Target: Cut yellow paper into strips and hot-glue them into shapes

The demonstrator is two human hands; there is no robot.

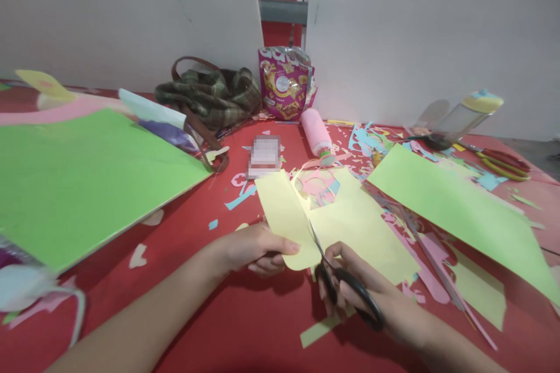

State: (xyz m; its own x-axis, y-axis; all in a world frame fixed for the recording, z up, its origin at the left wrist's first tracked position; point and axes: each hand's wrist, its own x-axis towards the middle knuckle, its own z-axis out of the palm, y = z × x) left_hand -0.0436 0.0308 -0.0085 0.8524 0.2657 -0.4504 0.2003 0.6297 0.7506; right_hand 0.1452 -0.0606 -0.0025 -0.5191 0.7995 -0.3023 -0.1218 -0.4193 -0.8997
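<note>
My left hand (262,249) pinches a pale yellow paper piece (282,210) between thumb and fingers near its rounded lower end. In my right hand (354,280) are black-handled scissors (370,303), with fingers in the loops and the blades at the right edge of the held piece. Beneath and to the right lies a larger pale yellow sheet (363,227) with a cut-out opening. A narrow yellow strip (321,330) rests below my right hand.
Green sheets (100,180) lie at left, and another green sheet (459,215) at right. Behind are a plaid bag (214,93), snack pouch (284,84), pink bottle (317,134) and clear container (468,116). Paper scraps cover parts of the red table (188,315).
</note>
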